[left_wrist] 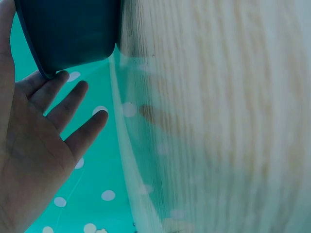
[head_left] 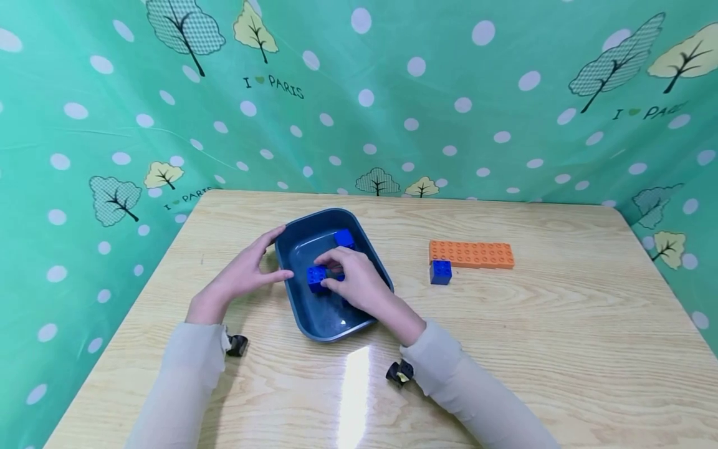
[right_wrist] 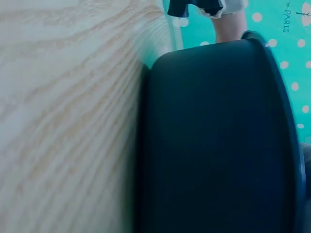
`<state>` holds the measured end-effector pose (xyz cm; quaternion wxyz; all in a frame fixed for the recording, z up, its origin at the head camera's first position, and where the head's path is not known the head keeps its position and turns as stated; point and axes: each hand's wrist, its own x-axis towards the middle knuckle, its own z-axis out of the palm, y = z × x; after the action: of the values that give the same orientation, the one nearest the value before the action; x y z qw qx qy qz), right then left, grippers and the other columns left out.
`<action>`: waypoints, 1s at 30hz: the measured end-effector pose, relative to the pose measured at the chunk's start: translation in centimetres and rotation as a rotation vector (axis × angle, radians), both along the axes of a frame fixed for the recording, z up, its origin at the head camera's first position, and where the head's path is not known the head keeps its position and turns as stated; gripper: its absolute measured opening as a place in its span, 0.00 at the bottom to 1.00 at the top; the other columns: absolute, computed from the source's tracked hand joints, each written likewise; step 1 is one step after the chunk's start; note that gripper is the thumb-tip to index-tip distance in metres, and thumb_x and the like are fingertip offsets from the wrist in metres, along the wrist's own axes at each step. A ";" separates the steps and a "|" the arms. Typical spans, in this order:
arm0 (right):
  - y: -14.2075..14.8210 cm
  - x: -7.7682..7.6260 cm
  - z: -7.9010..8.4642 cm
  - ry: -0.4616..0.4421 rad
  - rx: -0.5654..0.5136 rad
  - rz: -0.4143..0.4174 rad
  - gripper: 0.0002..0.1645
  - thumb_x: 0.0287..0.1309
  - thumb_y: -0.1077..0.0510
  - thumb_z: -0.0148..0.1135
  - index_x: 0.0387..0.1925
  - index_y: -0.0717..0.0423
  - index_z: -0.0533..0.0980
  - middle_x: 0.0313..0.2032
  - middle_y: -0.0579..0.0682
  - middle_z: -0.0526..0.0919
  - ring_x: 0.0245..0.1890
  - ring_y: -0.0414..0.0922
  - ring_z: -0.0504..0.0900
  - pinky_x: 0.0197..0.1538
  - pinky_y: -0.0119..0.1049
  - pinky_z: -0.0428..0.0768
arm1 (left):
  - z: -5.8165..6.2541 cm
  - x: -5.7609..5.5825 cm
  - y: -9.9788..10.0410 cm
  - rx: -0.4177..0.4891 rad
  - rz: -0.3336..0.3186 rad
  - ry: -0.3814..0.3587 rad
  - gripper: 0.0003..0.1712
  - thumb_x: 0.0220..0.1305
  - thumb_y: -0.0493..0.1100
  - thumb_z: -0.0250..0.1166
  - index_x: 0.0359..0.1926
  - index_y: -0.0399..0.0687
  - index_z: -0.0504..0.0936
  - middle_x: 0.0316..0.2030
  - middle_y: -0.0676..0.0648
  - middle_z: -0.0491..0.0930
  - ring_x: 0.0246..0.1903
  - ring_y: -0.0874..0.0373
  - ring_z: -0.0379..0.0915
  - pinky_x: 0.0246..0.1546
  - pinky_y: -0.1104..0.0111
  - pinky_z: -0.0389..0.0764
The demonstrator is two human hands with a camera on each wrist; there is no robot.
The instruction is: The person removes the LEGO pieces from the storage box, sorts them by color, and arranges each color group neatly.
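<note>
A dark blue plastic bin [head_left: 305, 312] stands on the table with its opening up. Inside it my right hand [head_left: 359, 280] pinches a studded blue toy brick [head_left: 316, 280] between thumb and fingertips. Another blue brick [head_left: 344, 238] lies near the bin's far side, and more blue shows partly hidden under the right hand. My left hand [head_left: 249, 268] is at the bin's left side, its thumb reaching over the rim. In the left wrist view its fingers [left_wrist: 70, 104] are spread and fairly straight, some fingertips at the rim. The right wrist view shows mostly the bin's outer wall [right_wrist: 209, 141].
To the right of the bin, a long orange studded brick [head_left: 471, 254] lies on the wooden table [head_left: 533, 324]. One blue brick [head_left: 440, 272] sits against its near edge. A green dotted cloth [head_left: 392, 125] hangs behind the table and along its sides.
</note>
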<state>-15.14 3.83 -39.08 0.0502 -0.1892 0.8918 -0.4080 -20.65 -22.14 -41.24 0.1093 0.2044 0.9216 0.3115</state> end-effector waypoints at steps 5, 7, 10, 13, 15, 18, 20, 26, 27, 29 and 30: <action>0.9 0.5 1.3 0.022 -0.057 -0.010 0.19 0.61 0.60 0.68 0.55 0.52 0.80 0.53 0.49 0.82 0.55 0.45 0.83 0.60 0.38 0.82 | 0.0 0.0 0.0 0.003 0.009 -0.007 0.57 0.61 0.58 0.70 0.80 0.55 0.45 0.79 0.38 0.48 0.75 0.33 0.49 0.71 0.37 0.60; 1.5 0.6 1.9 0.025 -0.100 -0.014 0.19 0.61 0.61 0.68 0.54 0.53 0.80 0.53 0.50 0.82 0.55 0.46 0.84 0.60 0.37 0.82 | 0.0 0.0 0.0 0.005 0.009 -0.006 0.57 0.61 0.57 0.71 0.80 0.54 0.45 0.79 0.38 0.48 0.75 0.34 0.49 0.71 0.37 0.60; 2.6 0.8 2.8 0.020 -0.156 -0.026 0.19 0.61 0.63 0.68 0.54 0.55 0.80 0.54 0.51 0.83 0.56 0.47 0.84 0.60 0.37 0.82 | 0.1 0.0 0.1 0.006 0.006 -0.003 0.58 0.60 0.56 0.71 0.80 0.53 0.45 0.79 0.38 0.48 0.76 0.34 0.49 0.72 0.38 0.59; 4.0 0.8 3.5 0.009 -0.188 -0.053 0.19 0.61 0.64 0.67 0.54 0.56 0.80 0.55 0.53 0.83 0.56 0.49 0.84 0.60 0.38 0.82 | 0.1 0.0 0.1 0.004 0.001 -0.002 0.58 0.60 0.56 0.71 0.80 0.52 0.45 0.79 0.38 0.48 0.76 0.35 0.49 0.73 0.39 0.59; 5.2 0.9 3.9 0.005 -0.212 -0.075 0.19 0.60 0.66 0.67 0.54 0.57 0.80 0.55 0.54 0.83 0.57 0.50 0.84 0.61 0.40 0.82 | 0.1 0.0 0.1 0.004 0.000 -0.003 0.58 0.60 0.56 0.72 0.80 0.52 0.45 0.79 0.38 0.48 0.76 0.35 0.49 0.73 0.39 0.59; 7.0 0.9 4.2 0.008 -0.256 -0.109 0.21 0.58 0.68 0.68 0.54 0.60 0.79 0.54 0.57 0.83 0.56 0.53 0.84 0.61 0.42 0.82 | 0.0 -0.1 0.1 0.007 -0.001 -0.003 0.58 0.60 0.55 0.72 0.80 0.52 0.45 0.79 0.38 0.48 0.76 0.35 0.49 0.73 0.39 0.59; 8.4 0.9 4.3 0.018 -0.285 -0.131 0.21 0.57 0.70 0.68 0.54 0.63 0.79 0.54 0.59 0.84 0.56 0.54 0.84 0.61 0.42 0.82 | 0.0 -0.1 0.1 0.009 -0.002 -0.002 0.58 0.60 0.55 0.72 0.80 0.52 0.45 0.79 0.38 0.48 0.76 0.35 0.49 0.73 0.39 0.59; 12.5 1.2 3.8 0.073 -0.241 -0.227 0.22 0.57 0.69 0.68 0.55 0.64 0.79 0.55 0.61 0.83 0.56 0.55 0.83 0.57 0.37 0.83 | 0.0 -0.1 0.1 0.015 -0.006 0.002 0.58 0.60 0.54 0.72 0.80 0.52 0.45 0.79 0.38 0.48 0.76 0.35 0.49 0.73 0.39 0.59; 13.3 1.3 3.7 0.074 -0.227 -0.245 0.22 0.58 0.69 0.68 0.55 0.63 0.79 0.55 0.61 0.83 0.56 0.55 0.83 0.57 0.36 0.83 | 0.0 -0.1 0.1 0.016 -0.006 0.002 0.58 0.60 0.54 0.72 0.80 0.52 0.45 0.79 0.38 0.48 0.76 0.35 0.49 0.73 0.39 0.59; 14.6 1.6 3.5 0.062 -0.209 -0.284 0.21 0.59 0.68 0.67 0.55 0.63 0.78 0.55 0.61 0.83 0.56 0.55 0.84 0.54 0.30 0.84 | 0.0 -0.1 0.1 0.020 -0.006 0.001 0.58 0.60 0.54 0.72 0.80 0.52 0.45 0.79 0.38 0.48 0.76 0.35 0.49 0.73 0.39 0.59; 15.3 1.8 3.5 0.052 -0.205 -0.301 0.21 0.60 0.67 0.67 0.56 0.62 0.78 0.56 0.61 0.83 0.56 0.55 0.84 0.53 0.26 0.83 | 0.0 -0.1 0.1 0.020 -0.005 0.000 0.58 0.60 0.54 0.72 0.80 0.52 0.45 0.79 0.38 0.48 0.76 0.35 0.49 0.73 0.39 0.59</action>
<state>-13.39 19.10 -35.62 -0.0538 -0.0682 0.8647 -0.4947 -20.74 -22.03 -41.25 0.1079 0.2078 0.9179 0.3203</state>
